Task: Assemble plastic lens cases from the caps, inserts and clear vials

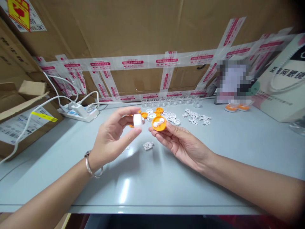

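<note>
Between the thumb and fingers of my left hand (116,133) is a white round plastic cap (137,121), held edge-on. My right hand (183,143) grips an orange round plastic case (156,127) by its rim, its inside facing me. Small white gears (162,120) sit inside the case. The two pieces are close together but apart, above the table. Below them on the table lies a small white openwork plastic part (148,146). Behind my hands are loose orange caps (159,110) and white round caps (151,117), partly hidden by my fingers.
White openwork parts (194,114) lie in piles behind my right hand. A row of clear cups (173,100) lines the back. A power strip (83,114) with cables and an open carton (21,124) stand left. Orange-and-white pieces (231,107) and a white bag (281,86) are right.
</note>
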The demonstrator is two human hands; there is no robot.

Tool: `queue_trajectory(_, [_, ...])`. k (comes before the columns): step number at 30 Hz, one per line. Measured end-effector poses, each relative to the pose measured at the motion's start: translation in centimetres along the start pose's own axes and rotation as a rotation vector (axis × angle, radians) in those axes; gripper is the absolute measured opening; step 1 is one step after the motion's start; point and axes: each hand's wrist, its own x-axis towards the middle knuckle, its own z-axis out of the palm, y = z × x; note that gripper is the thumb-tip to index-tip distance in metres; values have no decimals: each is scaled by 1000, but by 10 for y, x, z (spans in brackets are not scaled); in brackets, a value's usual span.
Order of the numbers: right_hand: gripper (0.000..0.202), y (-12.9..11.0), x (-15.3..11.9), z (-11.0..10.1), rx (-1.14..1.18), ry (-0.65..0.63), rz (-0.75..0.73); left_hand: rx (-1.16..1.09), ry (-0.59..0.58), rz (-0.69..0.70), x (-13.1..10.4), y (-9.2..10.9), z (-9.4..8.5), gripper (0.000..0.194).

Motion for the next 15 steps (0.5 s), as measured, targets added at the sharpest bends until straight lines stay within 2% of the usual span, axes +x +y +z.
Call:
queue_trajectory(3, [17, 0, 1, -2, 10, -23, -8, 186, -164, 79, -1, 2, -3, 38])
queue_trajectory(7, [16, 4, 2, -6, 15, -38, 4, 382, -279, 131, -2, 3, -3, 46])
queue_trajectory(11, [16, 7, 4, -8, -5, 0, 33, 387, -350, 135, -3, 1, -1, 49])
queue_trajectory(15, [14, 8, 5, -8, 37, 25, 28, 380, -372, 135, -5, -2, 0, 51])
